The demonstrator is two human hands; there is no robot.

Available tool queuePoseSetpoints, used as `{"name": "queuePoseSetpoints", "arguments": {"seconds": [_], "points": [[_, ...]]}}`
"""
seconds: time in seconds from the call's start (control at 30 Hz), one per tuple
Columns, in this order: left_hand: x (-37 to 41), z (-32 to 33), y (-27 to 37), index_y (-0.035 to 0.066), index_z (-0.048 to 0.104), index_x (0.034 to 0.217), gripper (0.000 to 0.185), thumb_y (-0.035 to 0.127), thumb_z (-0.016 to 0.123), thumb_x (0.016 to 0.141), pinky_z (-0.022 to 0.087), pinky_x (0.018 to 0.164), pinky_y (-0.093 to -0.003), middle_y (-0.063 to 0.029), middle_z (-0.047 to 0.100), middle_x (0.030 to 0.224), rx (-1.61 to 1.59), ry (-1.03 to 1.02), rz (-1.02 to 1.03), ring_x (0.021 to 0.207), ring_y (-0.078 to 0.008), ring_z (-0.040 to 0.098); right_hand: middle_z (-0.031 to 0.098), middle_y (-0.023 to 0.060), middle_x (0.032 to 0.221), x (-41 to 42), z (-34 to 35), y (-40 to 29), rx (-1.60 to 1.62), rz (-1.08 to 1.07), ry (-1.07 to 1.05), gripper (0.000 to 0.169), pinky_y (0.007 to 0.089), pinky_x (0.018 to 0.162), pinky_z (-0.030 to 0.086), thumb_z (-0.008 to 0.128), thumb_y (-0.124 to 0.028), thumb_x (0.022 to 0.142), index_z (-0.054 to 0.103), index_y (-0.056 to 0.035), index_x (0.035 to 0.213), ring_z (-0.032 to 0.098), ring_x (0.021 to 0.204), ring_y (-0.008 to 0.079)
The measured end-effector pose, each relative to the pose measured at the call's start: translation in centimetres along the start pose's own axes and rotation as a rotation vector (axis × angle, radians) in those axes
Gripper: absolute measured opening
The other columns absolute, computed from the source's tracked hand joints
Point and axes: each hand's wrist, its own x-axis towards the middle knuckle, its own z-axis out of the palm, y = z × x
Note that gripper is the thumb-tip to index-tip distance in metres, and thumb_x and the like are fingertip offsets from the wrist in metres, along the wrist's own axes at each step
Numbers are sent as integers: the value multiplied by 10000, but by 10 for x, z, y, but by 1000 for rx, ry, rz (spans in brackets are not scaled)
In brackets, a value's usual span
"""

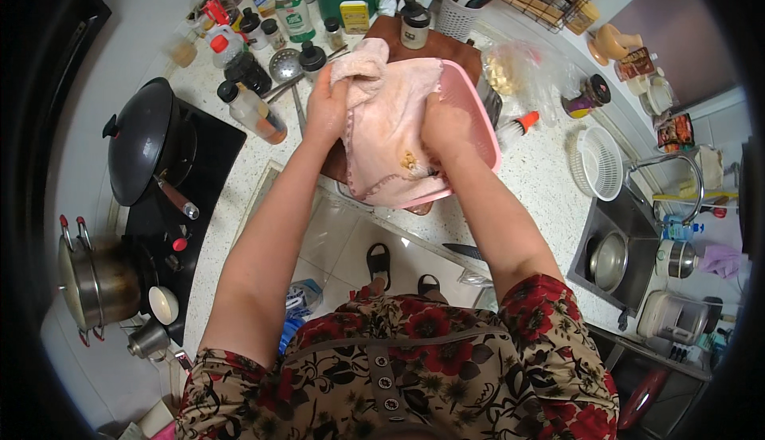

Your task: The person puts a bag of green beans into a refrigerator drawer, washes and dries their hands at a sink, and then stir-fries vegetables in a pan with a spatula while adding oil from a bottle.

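Observation:
A pale pink towel [388, 135] with a stitched border and a yellow-brown mark is spread over a pink plastic basket [481, 117]. My left hand [327, 108] grips a bunched part of the towel at the upper left. At the towel's right edge, inside the basket's rim, my right hand [448, 123] is curled against the cloth; its fingertips are hidden. The basket rests over a brown cutting board [388, 28] at the counter's front edge, and the towel covers most of its inside.
A skimmer [285, 65] and several bottles stand left of the basket. Farther left, a lidded black wok [143, 141] and a steel pot [107, 278] are on the stove. A knife [463, 251] lies at the counter edge. The sink [633, 225] is right, beside a white colander [597, 162].

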Motion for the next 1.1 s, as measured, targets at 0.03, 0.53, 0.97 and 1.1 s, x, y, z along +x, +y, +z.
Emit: {"name": "queuePoseSetpoints", "arguments": {"seconds": [0.03, 0.53, 0.97, 1.1], "points": [[-1, -1, -6, 49, 509, 1236, 365, 205, 503, 905, 439, 882, -321, -157, 635, 1076, 6, -18, -18, 1011, -259, 597, 669, 184, 795, 1, 3, -1, -25, 1, -11, 304, 441, 644, 518, 530, -284, 868, 533, -15, 1009, 666, 716, 335], [-14, 4, -7, -11, 310, 1382, 579, 233, 513, 897, 378, 990, -378, -276, 467, 1296, 344, 34, 42, 1187, -380, 482, 515, -12, 606, 17, -47, 133, 1086, 557, 56, 168, 333, 422, 373, 565, -223, 764, 582, -61, 723, 446, 480, 138], [-85, 41, 58, 118, 614, 1141, 380, 278, 636, 797, 130, 1122, -518, -83, 549, 1245, 1086, -422, 217, 1307, -267, 363, 653, 83, 899, 12, 1, 148, 1768, 529, -330, 155, 308, 631, 551, 535, -130, 902, 606, -21, 987, 639, 757, 159], [-83, 49, 59, 162, 623, 1141, 370, 325, 614, 810, 100, 1111, -554, -55, 527, 1284, 1219, -521, 247, 1308, -249, 373, 645, 80, 988, 5, -19, 161, 1898, 518, -506, 243, 336, 661, 576, 582, -177, 874, 587, -54, 1084, 648, 789, 167]]}}
